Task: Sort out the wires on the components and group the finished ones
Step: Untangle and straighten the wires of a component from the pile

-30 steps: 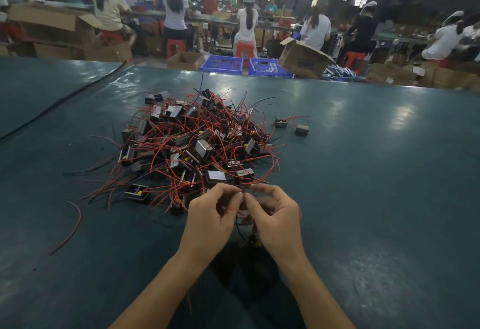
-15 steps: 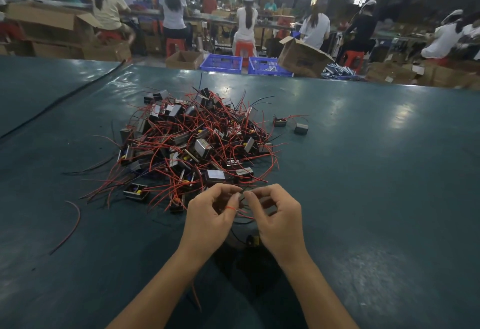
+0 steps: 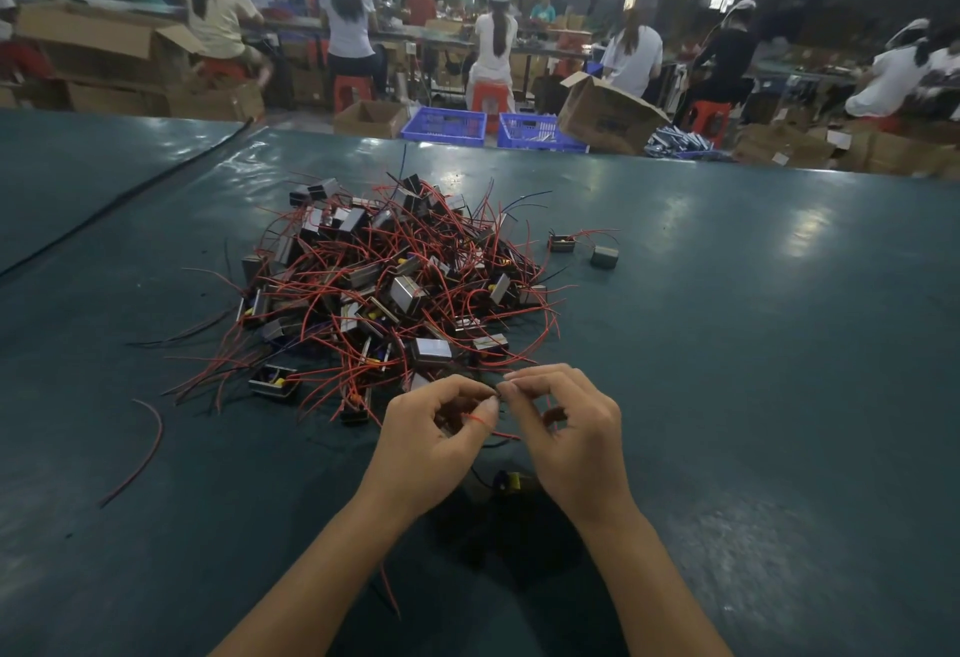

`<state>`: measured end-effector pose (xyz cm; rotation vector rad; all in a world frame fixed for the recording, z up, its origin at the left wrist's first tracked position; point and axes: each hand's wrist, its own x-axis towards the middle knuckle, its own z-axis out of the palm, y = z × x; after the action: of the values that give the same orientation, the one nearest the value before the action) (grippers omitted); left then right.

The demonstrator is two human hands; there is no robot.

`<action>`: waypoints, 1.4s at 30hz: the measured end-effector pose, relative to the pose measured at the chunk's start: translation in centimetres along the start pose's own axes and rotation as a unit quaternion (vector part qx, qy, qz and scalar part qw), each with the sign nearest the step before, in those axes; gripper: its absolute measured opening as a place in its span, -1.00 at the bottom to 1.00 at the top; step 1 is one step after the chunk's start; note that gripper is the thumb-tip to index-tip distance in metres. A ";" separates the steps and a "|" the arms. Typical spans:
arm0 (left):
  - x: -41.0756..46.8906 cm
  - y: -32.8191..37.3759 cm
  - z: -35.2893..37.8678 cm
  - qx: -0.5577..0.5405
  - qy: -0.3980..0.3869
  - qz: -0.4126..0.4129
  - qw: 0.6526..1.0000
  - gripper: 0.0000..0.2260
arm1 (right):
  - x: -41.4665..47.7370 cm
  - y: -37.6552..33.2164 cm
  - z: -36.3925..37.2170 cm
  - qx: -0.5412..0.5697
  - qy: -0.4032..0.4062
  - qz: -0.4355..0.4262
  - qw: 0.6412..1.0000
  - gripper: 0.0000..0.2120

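On the green tabletop (image 3: 727, 344), at the frame's lower centre, a red wire (image 3: 480, 420) is pinched in the fingertip grip of the left hand (image 3: 431, 443) and right hand (image 3: 576, 443), just below the tangled pile (image 3: 395, 287), where it could be snagged if tugged.

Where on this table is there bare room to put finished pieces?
Free: the wide table stretch right of the pile and right hand, beyond two stray components; also near left, below the loose red wire. Crowded: the pile, its wires sprawling leftward and reaching the left hand.

Head cam, fwd-down, close over table (image 3: 779, 344)
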<state>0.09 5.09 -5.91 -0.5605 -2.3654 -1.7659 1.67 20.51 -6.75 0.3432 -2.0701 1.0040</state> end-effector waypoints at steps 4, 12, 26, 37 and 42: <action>0.2 -0.1 0.0 -0.003 -0.006 -0.014 1.000 -0.93 | 0.2 -0.3 0.1 0.056 -0.003 0.073 0.996 -0.94; 0.5 -0.3 -0.4 -0.036 -0.012 -0.031 0.999 -0.91 | 0.3 -1.0 0.1 0.136 -0.028 0.159 0.978 -0.88; 0.5 -0.1 -0.5 -0.057 -0.028 -0.008 0.998 -0.92 | 0.5 -1.1 -0.3 0.200 -0.053 0.239 0.949 -0.85; 0.6 -0.1 -0.4 -0.062 -0.069 -0.021 0.995 -0.90 | 1.0 -0.7 -0.4 0.373 -0.068 0.494 0.782 -0.85; 0.8 0.0 -0.6 -0.095 -0.065 -0.060 0.991 -0.92 | 0.5 -0.6 -0.1 0.258 -0.061 0.306 0.914 -0.97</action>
<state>-0.76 4.67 -5.44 -0.5855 -2.3762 -2.0844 1.70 20.23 -5.99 -0.0002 -2.0337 1.9639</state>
